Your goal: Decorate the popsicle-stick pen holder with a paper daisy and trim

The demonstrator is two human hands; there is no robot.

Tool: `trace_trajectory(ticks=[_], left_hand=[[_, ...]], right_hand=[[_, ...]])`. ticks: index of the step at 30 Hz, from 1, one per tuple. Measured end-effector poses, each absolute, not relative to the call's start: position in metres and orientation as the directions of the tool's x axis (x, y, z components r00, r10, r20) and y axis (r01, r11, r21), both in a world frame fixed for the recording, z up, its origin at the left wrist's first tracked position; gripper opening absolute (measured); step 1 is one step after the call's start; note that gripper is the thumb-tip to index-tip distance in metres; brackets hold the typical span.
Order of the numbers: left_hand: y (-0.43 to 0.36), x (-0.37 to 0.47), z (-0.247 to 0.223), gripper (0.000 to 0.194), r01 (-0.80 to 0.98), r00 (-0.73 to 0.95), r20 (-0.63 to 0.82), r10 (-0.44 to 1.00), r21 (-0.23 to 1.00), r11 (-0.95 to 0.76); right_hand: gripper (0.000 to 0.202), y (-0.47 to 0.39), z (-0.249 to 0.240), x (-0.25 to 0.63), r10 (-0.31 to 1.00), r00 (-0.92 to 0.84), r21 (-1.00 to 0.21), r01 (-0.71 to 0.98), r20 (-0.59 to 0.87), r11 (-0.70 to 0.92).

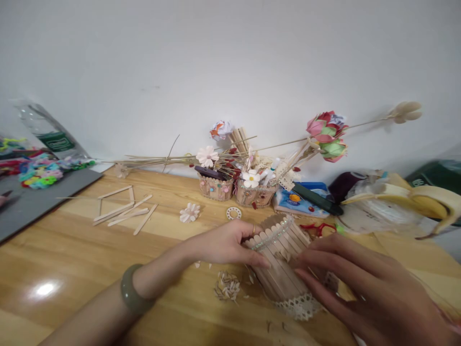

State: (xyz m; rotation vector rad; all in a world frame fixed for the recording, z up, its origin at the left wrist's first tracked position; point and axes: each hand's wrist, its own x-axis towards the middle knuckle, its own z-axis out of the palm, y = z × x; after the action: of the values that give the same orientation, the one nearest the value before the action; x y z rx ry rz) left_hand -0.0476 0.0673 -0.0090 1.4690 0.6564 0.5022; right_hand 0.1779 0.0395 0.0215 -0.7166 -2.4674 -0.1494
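Note:
A holder made of wooden craft sticks (273, 269) lies tilted on the table, with a beaded strip near its scalloped rim and white lace (298, 306) round its base. My left hand (234, 245) grips it at the rim, thumb on the outer sticks and fingers hidden inside or behind. Over the front of the holder, the fingertips of my right hand (349, 278) touch small dried petals (284, 255) on the sticks; whether they pinch one is blurred. A small pile of dried petals (227, 287) lies on the table below my left hand.
Two small decorated stick pots (216, 187) stand by the wall with flowers and dried stems. Loose craft sticks (120, 211) lie at left. Red scissors (320, 228), a blue tissue pack (302, 202) and a banana peel (406, 197) are at right. A bottle (54, 134) leans back left.

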Motion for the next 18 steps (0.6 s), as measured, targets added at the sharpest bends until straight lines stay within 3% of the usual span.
trace_trajectory(ticks=[12, 18], left_hand=[[0.0666, -0.0468, -0.0098, 0.018, 0.068, 0.736, -0.086, 0.671, 0.996, 0.054], [0.067, -0.047, -0.0099, 0.017, 0.041, 0.74, -0.057, 0.67, 0.998, 0.04]], right_hand=[[0.014, 0.0332, 0.0214, 0.166, 0.589, -0.591, -0.239, 0.564, 0.552, 0.79], [0.013, 0.0336, 0.0195, 0.1676, 0.597, -0.58, -0.258, 0.562, 0.555, 0.786]])
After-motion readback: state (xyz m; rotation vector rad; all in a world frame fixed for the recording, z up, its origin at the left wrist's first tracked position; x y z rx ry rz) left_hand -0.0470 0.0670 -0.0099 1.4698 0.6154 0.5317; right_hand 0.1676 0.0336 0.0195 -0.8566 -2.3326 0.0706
